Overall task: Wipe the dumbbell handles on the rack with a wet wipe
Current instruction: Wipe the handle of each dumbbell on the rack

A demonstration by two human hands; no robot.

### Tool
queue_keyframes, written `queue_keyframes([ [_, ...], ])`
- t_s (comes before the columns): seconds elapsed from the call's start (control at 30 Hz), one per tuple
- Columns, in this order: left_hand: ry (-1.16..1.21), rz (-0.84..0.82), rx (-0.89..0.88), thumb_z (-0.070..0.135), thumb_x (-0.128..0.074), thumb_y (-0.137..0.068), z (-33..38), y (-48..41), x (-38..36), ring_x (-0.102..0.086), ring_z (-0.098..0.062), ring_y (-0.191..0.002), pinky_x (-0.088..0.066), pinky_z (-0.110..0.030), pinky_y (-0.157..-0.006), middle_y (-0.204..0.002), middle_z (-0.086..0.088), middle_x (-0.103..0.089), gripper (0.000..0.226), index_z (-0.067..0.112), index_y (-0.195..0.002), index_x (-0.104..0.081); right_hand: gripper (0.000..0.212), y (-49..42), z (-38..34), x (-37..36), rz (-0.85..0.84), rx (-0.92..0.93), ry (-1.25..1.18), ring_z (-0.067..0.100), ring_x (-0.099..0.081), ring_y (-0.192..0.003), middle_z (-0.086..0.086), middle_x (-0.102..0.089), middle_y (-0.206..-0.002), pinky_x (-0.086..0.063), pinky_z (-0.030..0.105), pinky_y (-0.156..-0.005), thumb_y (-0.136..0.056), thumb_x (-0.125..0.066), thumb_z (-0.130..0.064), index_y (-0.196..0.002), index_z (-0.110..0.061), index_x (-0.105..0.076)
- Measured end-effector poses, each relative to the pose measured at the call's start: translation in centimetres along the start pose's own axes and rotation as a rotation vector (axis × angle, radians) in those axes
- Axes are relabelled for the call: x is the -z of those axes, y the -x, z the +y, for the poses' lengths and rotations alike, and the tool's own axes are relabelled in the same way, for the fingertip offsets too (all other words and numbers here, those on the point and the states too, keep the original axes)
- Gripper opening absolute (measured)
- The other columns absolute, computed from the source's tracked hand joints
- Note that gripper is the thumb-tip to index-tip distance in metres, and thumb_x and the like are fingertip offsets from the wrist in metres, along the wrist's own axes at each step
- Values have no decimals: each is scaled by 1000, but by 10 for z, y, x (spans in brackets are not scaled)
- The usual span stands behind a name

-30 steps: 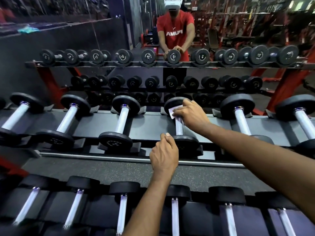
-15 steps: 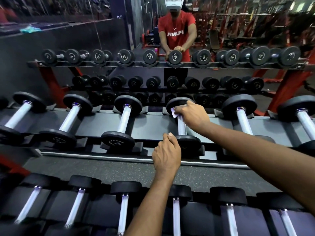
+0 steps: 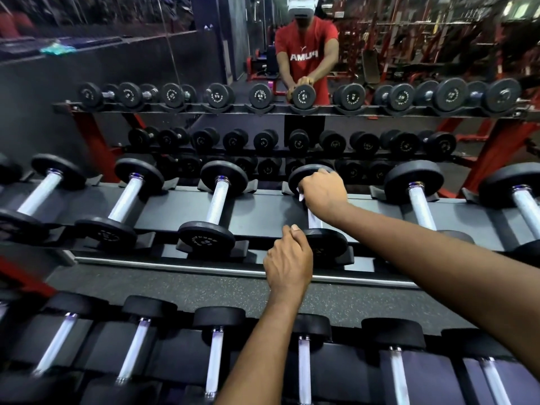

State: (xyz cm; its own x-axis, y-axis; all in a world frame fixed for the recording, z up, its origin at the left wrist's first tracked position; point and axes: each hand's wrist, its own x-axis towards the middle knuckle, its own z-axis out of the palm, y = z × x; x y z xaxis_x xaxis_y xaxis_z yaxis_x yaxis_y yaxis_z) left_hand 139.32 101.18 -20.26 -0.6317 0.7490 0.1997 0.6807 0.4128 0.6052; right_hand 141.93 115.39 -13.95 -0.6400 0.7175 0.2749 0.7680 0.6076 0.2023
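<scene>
wet wipe (image 3: pixel 301 197) pinched against dumbbell handle (image 3: pixel 315 220) by right fingers (image 3: pixel 310 185); left fingers (image 3: pixel 293 233) grip plate (image 3: pixel 330 246).

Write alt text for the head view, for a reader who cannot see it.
The right hand holds a wet wipe round a dumbbell handle on the rack; the left hand holds its near plate. Other dumbbells lie alongside.

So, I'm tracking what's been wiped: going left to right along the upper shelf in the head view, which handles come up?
First handle, second handle, third handle, fourth handle under the right hand and wet wipe, fifth handle, sixth handle.
</scene>
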Motion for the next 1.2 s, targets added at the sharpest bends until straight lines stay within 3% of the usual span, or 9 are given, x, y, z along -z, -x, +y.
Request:
queue_keyframes([
  [0.23, -16, -10, 0, 33, -16, -108, 1, 1, 3, -67, -33, -90, -32, -33, -65, -97, -14, -70, 44, 16, -118, -55, 28, 21, 15, -22, 149, -143, -292, 26, -54, -104, -2, -71, -107, -33, 38, -81, -94, -53, -20, -111, -34, -70],
  [0.53, 10, -16, 15, 34, -15, -107, 0, -1, -2, -66, -35, -89, -36, -36, -66, -97, -15, -70, 45, 15, -115, -55, 32, 58, 15, -19, -102, -326, -663, 23, -43, -136, 1, -57, -139, -35, 34, -103, -93, -55, -31, -122, -38, -66],
  [0.67, 9, -5, 9, 34, -17, -107, 0, -1, -2, -66, -37, -89, -40, -39, -69, -97, -18, -70, 43, 14, -112, -55, 46, 51, 11, -17, -290, -277, -656, 33, -35, -140, 9, -30, -157, -30, 42, -110, -101, -39, -40, -147, -37, -37],
  [0.77, -2, -13, 6, 34, -16, -107, 2, 0, -2, -66, -37, -89, -35, -37, -67, -98, -17, -70, 44, 14, -112, -55, 49, 42, 12, -5, -328, -261, -805, 23, -19, -149, -5, -12, -163, -19, 39, -118, -104, -32, -38, -153, -30, -27],
  [0.83, -7, -20, 11, 33, -16, -107, 2, 0, -1, -66, -36, -90, -35, -37, -67, -99, -17, -70, 44, 14, -113, -55, 50, 47, 9, 2, -351, -291, -886, 25, -23, -147, -5, -15, -163, -20, 36, -117, -105, -28, -40, -153, -26, -27],
  [0.9, -12, -25, 7, 34, -15, -106, 0, 0, -1, -65, -37, -91, -36, -38, -69, -100, -18, -69, 45, 14, -114, -55, 54, 62, 5, 6, -388, -292, -834, 32, -33, -141, 6, -29, -158, -26, 36, -110, -105, -22, -45, -152, -20, -32],
  [1.03, -8, -22, -3, 34, -15, -106, 0, -2, -3, -65, -38, -92, -33, -38, -68, -100, -18, -69, 44, 14, -113, -54, 60, 81, 4, 10, -353, -348, -811, 35, -48, -123, 20, -57, -132, -36, 35, -95, -106, -20, -44, -129, -3, -56],
  [1.13, 4, -22, 4, 34, -16, -107, 1, -1, -3, -65, -37, -92, -36, -38, -70, -99, -17, -69, 44, 14, -113, -55, 56, 67, 12, 11, -339, -430, -1074, 31, -49, -125, 15, -56, -133, -38, 38, -104, -104, -29, -46, -129, -5, -57],
  [1.2, 9, -19, 1, 34, -16, -107, 1, 0, -4, -65, -36, -92, -40, -39, -72, -99, -17, -69, 45, 13, -114, -55, 57, 55, 15, 0, -339, -461, -1299, 26, -53, -120, 17, -57, -134, -41, 36, -95, -95, -43, -51, -126, -6, -57],
])
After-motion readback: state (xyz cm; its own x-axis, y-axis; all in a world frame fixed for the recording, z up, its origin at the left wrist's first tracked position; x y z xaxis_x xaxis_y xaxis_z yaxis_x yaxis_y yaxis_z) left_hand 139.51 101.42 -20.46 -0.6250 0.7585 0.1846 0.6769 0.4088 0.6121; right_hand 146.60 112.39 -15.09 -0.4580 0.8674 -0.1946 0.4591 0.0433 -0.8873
